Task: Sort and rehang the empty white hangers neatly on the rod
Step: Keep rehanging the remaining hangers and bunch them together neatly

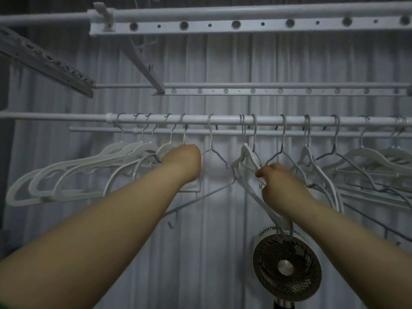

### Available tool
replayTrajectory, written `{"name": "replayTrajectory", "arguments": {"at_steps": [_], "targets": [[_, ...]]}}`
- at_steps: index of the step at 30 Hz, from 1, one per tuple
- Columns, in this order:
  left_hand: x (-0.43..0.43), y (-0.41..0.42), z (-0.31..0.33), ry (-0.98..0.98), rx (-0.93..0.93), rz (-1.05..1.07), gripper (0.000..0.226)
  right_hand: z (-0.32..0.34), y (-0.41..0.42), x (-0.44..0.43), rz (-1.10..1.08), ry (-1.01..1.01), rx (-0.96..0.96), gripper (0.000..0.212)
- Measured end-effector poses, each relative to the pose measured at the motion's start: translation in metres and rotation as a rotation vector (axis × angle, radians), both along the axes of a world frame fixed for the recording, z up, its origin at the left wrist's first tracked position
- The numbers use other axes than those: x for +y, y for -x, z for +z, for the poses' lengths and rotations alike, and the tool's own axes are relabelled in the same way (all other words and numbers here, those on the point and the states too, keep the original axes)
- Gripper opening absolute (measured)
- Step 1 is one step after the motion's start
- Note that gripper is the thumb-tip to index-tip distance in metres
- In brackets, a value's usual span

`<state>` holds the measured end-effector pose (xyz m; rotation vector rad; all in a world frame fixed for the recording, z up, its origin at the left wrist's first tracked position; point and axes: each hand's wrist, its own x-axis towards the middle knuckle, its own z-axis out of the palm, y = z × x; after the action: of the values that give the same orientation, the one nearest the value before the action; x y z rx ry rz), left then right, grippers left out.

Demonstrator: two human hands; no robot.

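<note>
Left hand (184, 162) fisted on hanger (187, 139) at 11 o'clock; right hand (281, 181) pinches white hangers (247, 157) under rod (223, 119).

Across the middle of the frame, the smooth white-coated metal rod (223, 119) is catching a dull sheen. The flat white plastic hangers (66, 172) at the left are looking matt, their thin hooks showing bare grey metal. The thin grey wire hangers (214, 150) at the centre are looking smooth and slightly glossy. The perforated white metal rail (245, 25) along the top is appearing painted and satin. The pale pleated cloth curtain (211, 68) behind is hanging soft and matt. At lower right, the round fan (286, 267) is showing a dark plastic grille, a white plastic casing and a shiny brushed-metal hub.
</note>
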<state>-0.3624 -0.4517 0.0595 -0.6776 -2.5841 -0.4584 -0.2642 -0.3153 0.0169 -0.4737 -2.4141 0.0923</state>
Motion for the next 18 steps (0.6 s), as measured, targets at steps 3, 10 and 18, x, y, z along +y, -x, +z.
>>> {"name": "replayTrajectory", "arguments": {"at_steps": [3, 10, 18], "targets": [[0.001, -0.006, -0.002, -0.256, -0.397, -0.294, 0.015, -0.001, 0.0, -0.001, -0.018, -0.002, 0.008, 0.046], [-0.004, -0.011, -0.016, -0.209, -0.021, -0.288, 0.048, -0.002, 0.002, -0.007, -0.042, -0.049, 0.024, 0.046], [-0.078, 0.009, -0.039, -0.223, 0.565, 0.03, 0.05, 0.006, 0.0, -0.028, -0.097, -0.08, 0.239, 0.04]]}}
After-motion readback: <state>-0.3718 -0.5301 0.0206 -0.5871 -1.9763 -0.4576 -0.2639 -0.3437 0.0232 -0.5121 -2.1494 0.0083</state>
